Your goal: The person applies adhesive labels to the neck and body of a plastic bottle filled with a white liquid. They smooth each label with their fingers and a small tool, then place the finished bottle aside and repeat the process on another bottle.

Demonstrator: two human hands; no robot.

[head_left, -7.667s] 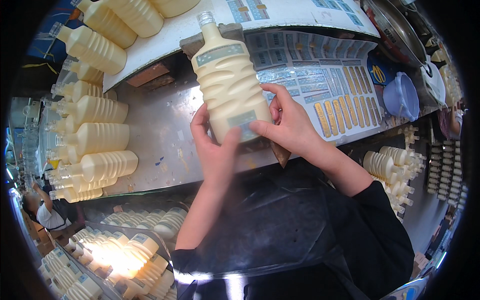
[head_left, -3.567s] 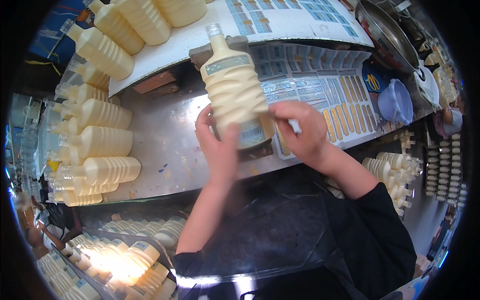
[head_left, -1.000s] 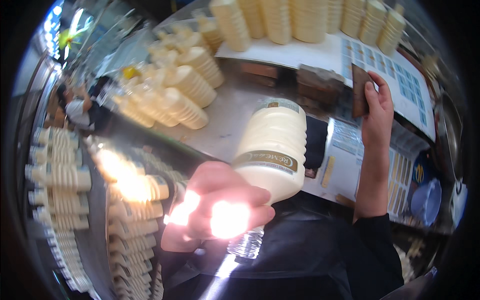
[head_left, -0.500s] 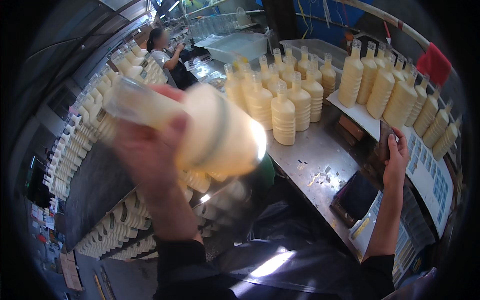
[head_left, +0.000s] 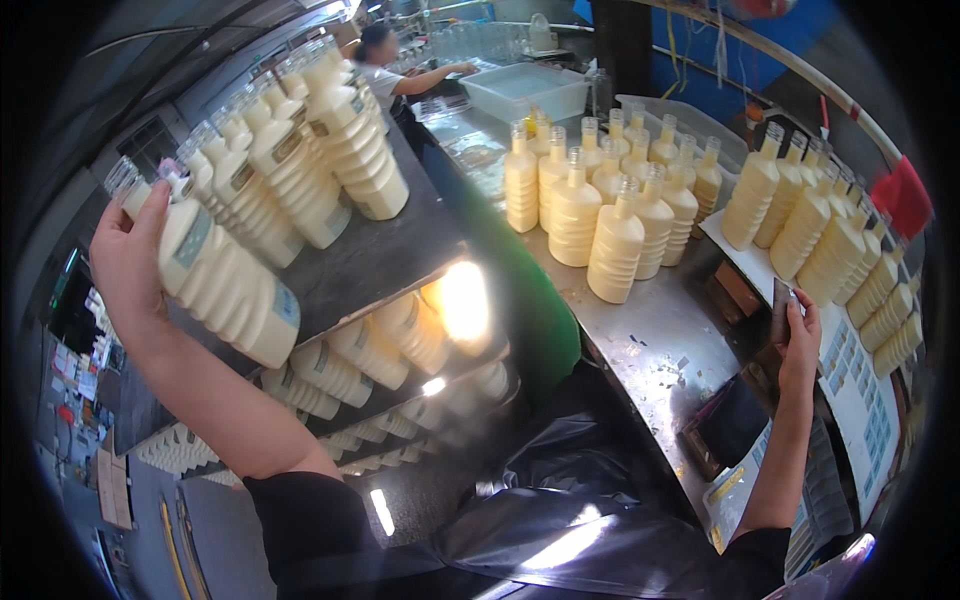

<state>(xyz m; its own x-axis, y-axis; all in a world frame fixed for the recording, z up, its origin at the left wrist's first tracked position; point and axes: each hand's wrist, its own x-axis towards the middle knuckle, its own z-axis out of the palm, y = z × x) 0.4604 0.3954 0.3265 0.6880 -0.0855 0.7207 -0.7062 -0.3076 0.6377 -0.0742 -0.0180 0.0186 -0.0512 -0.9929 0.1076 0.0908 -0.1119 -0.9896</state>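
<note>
My left hand (head_left: pixel 130 262) is closed round the neck of a cream-coloured ribbed bottle (head_left: pixel 228 275) with a clear glass-like neck and bluish labels on its side. The bottle tilts at the front edge of a dark shelf (head_left: pixel 385 240), beside several like bottles (head_left: pixel 295 165) standing there. Whether its base touches the shelf, I cannot tell. At the right, my right hand (head_left: pixel 797 340) grips a small dark flat piece (head_left: pixel 780 312) between thumb and fingers, above the metal table (head_left: pixel 640 340).
Unlabelled-looking cream bottles (head_left: pixel 615 240) crowd the table, and more stand on a white board (head_left: pixel 735 240) at right. Label sheets (head_left: pixel 860 385) lie nearby. Lower shelves hold more bottles (head_left: pixel 365 350). A co-worker (head_left: pixel 385 75) reaches toward a clear plastic tub (head_left: pixel 525 95).
My left hand has carried the bottle left, from in front of me to the shelf, turning it more upright. My right hand keeps its hold. The view has turned left.
</note>
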